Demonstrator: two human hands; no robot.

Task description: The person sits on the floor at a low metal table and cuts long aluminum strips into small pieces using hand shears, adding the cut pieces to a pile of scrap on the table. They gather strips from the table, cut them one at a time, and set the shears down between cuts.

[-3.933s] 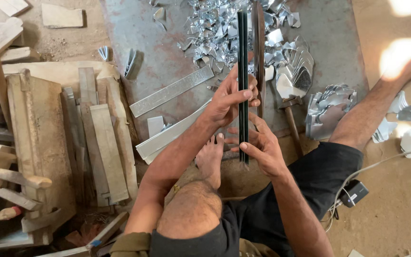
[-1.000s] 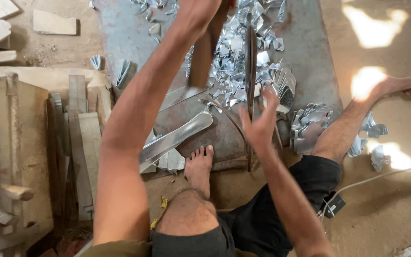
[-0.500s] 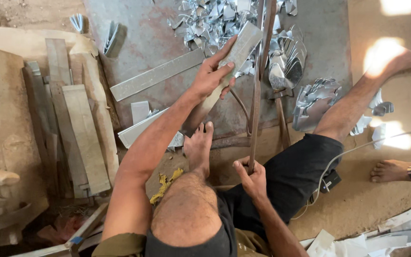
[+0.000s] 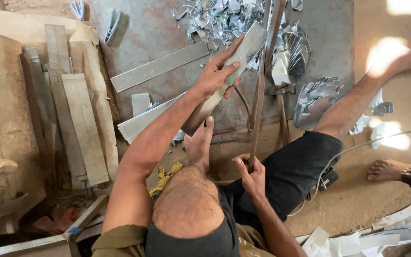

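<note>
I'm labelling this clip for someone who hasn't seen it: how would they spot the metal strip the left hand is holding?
Start at the rusty steel floor plate ahead of the seated person, and find the long upright lever gripped low by the right hand. The metal strip slants just left of it in the left hand, the only strip lifted off the plate.

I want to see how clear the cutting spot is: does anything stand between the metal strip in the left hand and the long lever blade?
Nothing visible does. The left hand holds the metal strip with its upper end right beside the long lever blade, which the right hand grips low down. The pile of metal offcuts lies beyond.
</note>
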